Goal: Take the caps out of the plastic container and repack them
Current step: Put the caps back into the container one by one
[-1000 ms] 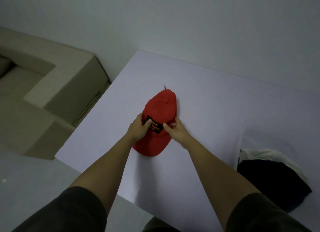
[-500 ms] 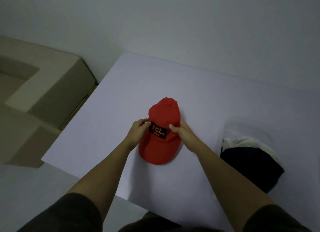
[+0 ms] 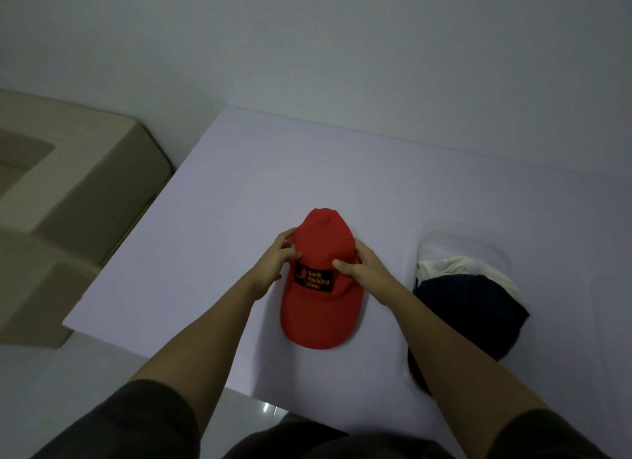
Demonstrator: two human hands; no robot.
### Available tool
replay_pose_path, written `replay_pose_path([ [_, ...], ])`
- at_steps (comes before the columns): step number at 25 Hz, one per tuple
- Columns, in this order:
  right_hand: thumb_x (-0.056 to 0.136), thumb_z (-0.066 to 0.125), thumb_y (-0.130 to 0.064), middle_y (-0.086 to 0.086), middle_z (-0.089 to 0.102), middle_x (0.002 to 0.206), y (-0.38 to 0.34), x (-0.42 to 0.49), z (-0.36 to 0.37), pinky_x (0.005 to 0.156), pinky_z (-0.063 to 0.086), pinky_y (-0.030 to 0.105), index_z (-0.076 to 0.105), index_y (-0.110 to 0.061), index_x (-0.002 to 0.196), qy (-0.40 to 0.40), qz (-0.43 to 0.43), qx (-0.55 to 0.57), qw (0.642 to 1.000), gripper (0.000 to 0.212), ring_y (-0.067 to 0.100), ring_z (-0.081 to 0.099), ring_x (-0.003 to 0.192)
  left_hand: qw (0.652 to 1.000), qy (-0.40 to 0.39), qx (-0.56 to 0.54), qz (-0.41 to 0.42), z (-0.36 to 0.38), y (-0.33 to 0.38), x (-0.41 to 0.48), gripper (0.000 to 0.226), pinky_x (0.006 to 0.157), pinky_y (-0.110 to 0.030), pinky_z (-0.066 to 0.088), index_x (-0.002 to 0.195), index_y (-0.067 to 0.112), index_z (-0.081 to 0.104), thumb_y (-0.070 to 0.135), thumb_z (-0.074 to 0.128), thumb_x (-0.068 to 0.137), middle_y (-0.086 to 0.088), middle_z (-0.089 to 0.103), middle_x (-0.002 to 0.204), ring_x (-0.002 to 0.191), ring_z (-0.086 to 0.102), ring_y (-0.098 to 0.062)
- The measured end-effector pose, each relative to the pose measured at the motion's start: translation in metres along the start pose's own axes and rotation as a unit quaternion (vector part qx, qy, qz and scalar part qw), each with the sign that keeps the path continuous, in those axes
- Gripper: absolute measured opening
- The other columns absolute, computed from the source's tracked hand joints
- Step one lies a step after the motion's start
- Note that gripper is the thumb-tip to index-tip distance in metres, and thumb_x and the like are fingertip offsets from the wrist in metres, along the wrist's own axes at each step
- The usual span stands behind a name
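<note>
Red cap (image 3: 321, 308) flat on white table (image 3: 239, 202), brim toward 6 o'clock, black patch reads "Back Packing Gear". Left hand (image 3: 273, 263) pinches crown at its 9 o'clock side, right hand (image 3: 366, 270) at 3 o'clock, thumbs on top, other fingertips hidden behind fabric. At 3 o'clock of it, clear plastic container (image 3: 455, 243), outline faint, holds white cap (image 3: 455, 267) and dark cap (image 3: 472, 315); right forearm covers its near end.

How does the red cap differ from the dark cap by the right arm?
The red fabric cap lies alone on the white table, held by left grip and right grip; the dark navy cap lies untouched against a white cap. The red cap shows a black patch; the navy, none.
</note>
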State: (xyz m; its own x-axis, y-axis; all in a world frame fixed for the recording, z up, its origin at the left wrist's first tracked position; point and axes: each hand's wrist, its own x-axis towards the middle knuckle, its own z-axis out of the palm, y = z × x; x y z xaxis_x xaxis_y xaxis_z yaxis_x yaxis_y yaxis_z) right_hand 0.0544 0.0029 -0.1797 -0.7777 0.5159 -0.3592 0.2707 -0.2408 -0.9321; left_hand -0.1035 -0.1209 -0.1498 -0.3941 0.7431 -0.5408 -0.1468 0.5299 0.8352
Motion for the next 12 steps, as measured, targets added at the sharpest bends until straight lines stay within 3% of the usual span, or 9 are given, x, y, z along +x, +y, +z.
replay_pose_path([
  [2,0.084,0.067,-0.006,0.001,0.063,0.116,0.004,0.0,-0.003,0.092,0.05,0.03,0.051,-0.018,0.118,0.005,-0.002,-0.008,1.0,0.039,0.019,0.06,0.108,1.0,-0.021,0.019,0.013,0.003,0.004,-0.002,0.049,0.083,-0.022,0.038,0.131,0.025,0.041,0.013,0.05,0.084,0.01,0.054,0.113,0.103,0.051,-0.006],
  [4,0.083,0.069,-0.009,-0.001,0.063,0.11,0.007,-0.001,-0.006,0.088,0.051,0.028,0.053,-0.018,0.111,0.013,0.002,-0.02,1.0,0.033,0.018,0.061,0.104,0.999,-0.027,0.03,0.024,0.001,0.003,-0.002,0.038,0.07,-0.013,0.039,0.123,0.021,0.048,0.007,0.051,0.088,0.011,0.057,0.102,0.095,0.054,-0.007],
  [6,0.081,0.072,-0.015,0.002,0.064,0.104,0.01,-0.003,-0.01,0.083,0.051,0.028,0.054,-0.019,0.101,0.035,-0.002,-0.052,0.998,0.027,0.018,0.061,0.099,0.995,-0.014,0.083,0.055,-0.006,-0.002,0.0,0.035,0.075,-0.015,0.042,0.111,0.02,0.056,0.028,0.065,0.079,0.003,0.055,0.104,0.103,0.053,-0.016],
  [8,0.078,0.076,-0.022,0.006,0.066,0.098,0.012,-0.005,-0.017,0.077,0.051,0.029,0.055,-0.014,0.097,0.067,-0.02,-0.125,0.99,0.029,0.017,0.061,0.09,0.971,0.013,0.217,0.104,-0.016,-0.007,0.004,0.045,0.081,-0.021,0.041,0.098,0.022,0.058,0.053,0.068,0.065,0.0,0.048,0.107,0.103,0.047,-0.016],
  [10,0.074,0.079,-0.026,0.002,0.065,0.084,0.009,-0.008,-0.023,0.068,0.05,0.02,0.056,-0.013,0.103,0.072,-0.036,-0.202,0.976,0.039,0.011,0.059,0.075,0.948,-0.001,0.281,0.147,-0.02,-0.007,0.006,0.046,0.078,-0.024,0.044,0.097,0.022,0.059,0.055,0.071,0.067,0.001,0.054,0.104,0.096,0.052,-0.015],
  [12,0.075,0.079,-0.023,-0.011,0.06,0.079,0.001,-0.012,-0.025,0.062,0.045,0.007,0.053,-0.021,0.117,0.026,-0.042,-0.214,0.976,0.05,0.001,0.057,0.072,0.951,-0.02,0.267,0.154,-0.019,-0.001,0.002,0.038,0.073,-0.024,0.049,0.1,0.019,0.062,0.043,0.075,0.073,0.001,0.064,0.097,0.086,0.06,-0.01],
])
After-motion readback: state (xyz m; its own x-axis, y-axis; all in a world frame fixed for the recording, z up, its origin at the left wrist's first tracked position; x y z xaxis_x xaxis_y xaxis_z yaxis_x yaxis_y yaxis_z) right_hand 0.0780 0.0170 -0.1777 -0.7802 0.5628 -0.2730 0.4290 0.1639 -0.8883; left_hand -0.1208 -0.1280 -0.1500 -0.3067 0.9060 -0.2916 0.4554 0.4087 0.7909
